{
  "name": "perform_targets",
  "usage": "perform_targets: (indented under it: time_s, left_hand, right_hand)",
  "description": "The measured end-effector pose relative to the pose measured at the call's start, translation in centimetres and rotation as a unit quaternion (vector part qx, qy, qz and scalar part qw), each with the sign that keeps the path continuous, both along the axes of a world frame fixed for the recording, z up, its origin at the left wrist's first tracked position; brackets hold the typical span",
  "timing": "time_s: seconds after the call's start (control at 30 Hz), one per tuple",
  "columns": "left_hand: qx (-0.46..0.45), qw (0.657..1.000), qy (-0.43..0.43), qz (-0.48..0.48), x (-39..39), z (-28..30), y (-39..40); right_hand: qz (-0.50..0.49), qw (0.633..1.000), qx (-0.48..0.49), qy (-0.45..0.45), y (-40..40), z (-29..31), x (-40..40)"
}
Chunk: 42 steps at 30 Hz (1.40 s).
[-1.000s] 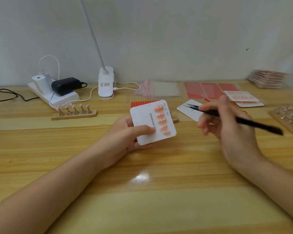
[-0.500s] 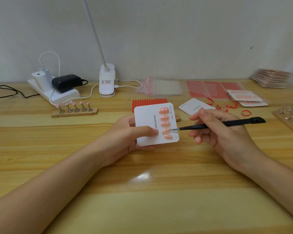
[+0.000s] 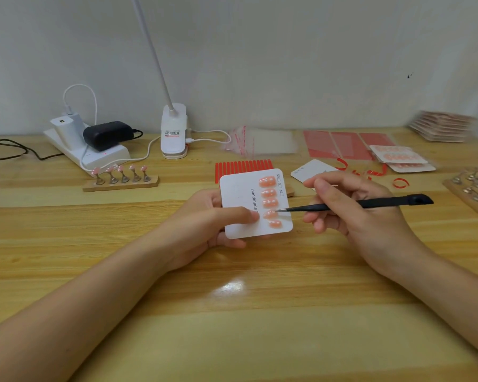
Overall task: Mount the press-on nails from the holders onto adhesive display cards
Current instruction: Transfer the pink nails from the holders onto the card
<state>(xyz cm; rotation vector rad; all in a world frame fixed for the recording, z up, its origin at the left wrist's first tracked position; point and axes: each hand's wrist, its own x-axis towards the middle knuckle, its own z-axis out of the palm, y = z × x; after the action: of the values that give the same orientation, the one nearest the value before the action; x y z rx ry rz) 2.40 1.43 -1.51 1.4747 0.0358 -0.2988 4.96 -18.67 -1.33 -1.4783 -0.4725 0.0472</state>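
Note:
My left hand (image 3: 204, 224) holds a white display card (image 3: 240, 199) above the table, thumb pressed on its face. Several peach press-on nails (image 3: 269, 202) sit in a column on the card. My right hand (image 3: 351, 208) grips black tweezers (image 3: 370, 204); their tip touches the card between the third and fourth nail. A wooden holder (image 3: 120, 183) with several pink nails on stands lies at the left. Another holder (image 3: 472, 188) with bare metal stands is at the right edge.
A white power strip (image 3: 94, 153) with chargers and a clip lamp (image 3: 173, 133) stand at the back. Red adhesive strips (image 3: 243, 168), red sheets (image 3: 342, 144), a clear bag (image 3: 260, 142), a blank card (image 3: 312, 169), finished cards (image 3: 400, 158) and a card stack (image 3: 442, 128) lie behind my hands.
My right hand swung the tweezers from pointing away over the table down to the card; the tip now rests among the nails. The left hand kept the card nearly still.

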Motion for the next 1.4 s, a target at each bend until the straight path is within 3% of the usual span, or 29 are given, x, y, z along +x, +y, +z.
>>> perform_targets:
  time_s: [0.13, 0.4, 1.17, 1.4]
  left_hand:
    - [0.001, 1.000, 0.010, 0.015, 0.1, -0.1, 0.1]
    - [-0.017, 1.000, 0.009, 0.022, 0.2, 0.0, 0.0]
    - [-0.023, 0.999, 0.019, 0.020, 0.2, 0.1, 0.1]
    - [-0.032, 0.999, 0.011, 0.002, 0.1, 0.1, 0.2]
  right_hand:
    - [-0.018, 0.998, -0.013, -0.067, 0.1, 0.3, -0.5]
    - [-0.028, 0.995, 0.071, 0.061, 0.2, -0.7, 0.0]
    - [-0.010, 0.997, 0.054, 0.059, 0.3, -1.1, 0.0]
    - [-0.017, 0.999, 0.021, 0.019, 0.3, -0.8, -0.1]
